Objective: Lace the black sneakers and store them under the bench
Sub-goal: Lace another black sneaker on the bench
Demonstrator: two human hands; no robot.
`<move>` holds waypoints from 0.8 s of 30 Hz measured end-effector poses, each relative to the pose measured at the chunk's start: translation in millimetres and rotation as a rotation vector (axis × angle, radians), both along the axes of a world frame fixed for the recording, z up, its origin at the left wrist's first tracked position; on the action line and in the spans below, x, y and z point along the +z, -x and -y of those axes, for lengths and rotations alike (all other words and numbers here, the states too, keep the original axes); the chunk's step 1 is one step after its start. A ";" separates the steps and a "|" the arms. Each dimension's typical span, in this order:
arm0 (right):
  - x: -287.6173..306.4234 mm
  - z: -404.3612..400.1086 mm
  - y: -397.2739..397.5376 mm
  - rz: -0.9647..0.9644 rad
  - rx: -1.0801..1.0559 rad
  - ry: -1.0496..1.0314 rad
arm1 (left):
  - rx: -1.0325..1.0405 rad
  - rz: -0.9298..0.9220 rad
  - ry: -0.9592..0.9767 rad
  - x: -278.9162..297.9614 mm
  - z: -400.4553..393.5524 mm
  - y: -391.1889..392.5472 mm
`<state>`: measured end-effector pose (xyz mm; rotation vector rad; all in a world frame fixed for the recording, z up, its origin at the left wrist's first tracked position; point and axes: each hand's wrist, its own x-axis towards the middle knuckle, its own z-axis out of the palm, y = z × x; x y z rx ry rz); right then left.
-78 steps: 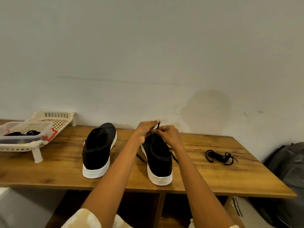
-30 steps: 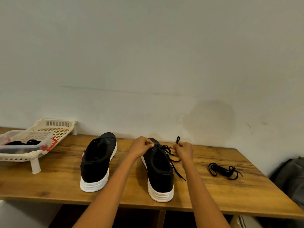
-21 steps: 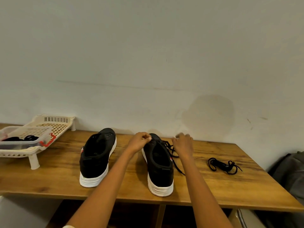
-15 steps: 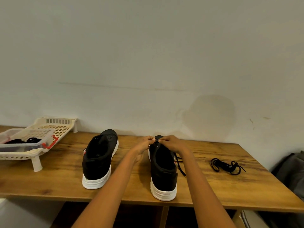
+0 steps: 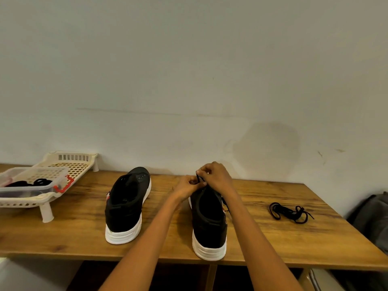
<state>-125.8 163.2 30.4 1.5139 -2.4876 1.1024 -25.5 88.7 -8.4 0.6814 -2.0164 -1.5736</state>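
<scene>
Against a plain pale wall, the brown wooden bench top [image 5: 273, 238] carries two black white-soled sneakers; over the right-side sneaker [image 5: 209, 219] the left hand [image 5: 186, 186] and right hand [image 5: 216, 177] together pinch a thin black lace [image 5: 199, 177]. Apart lie the other sneaker [image 5: 126, 204], a loose coiled black lace [image 5: 289, 210] and a cream plastic rack [image 5: 69, 162].

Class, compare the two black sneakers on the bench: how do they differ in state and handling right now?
The right sneaker has a black lace at its front, pinched by the left hand and the right hand; the left sneaker shows no lace and stands untouched. The left sneaker angles slightly; the right points straight away. Both are black with white soles, heels toward the camera.
</scene>
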 end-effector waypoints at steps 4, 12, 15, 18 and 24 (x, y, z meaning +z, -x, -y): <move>-2.5 -6.3 0.5 0.291 0.011 0.059 | 0.076 -0.180 -0.112 9.4 -3.3 5.2; -7.2 -29.1 11.2 0.275 0.105 -0.143 | 0.236 -0.493 -0.461 28.0 -12.6 9.0; 5.9 -23.2 1.5 0.174 0.047 0.029 | 0.134 -0.393 -0.282 19.1 -9.4 3.8; 30.1 -15.3 -10.3 0.290 0.018 0.355 | -0.072 -0.132 -0.062 10.6 -8.0 -0.4; 31.2 -15.2 -10.8 0.495 0.093 0.386 | 0.161 -0.286 -0.137 26.0 -12.6 6.0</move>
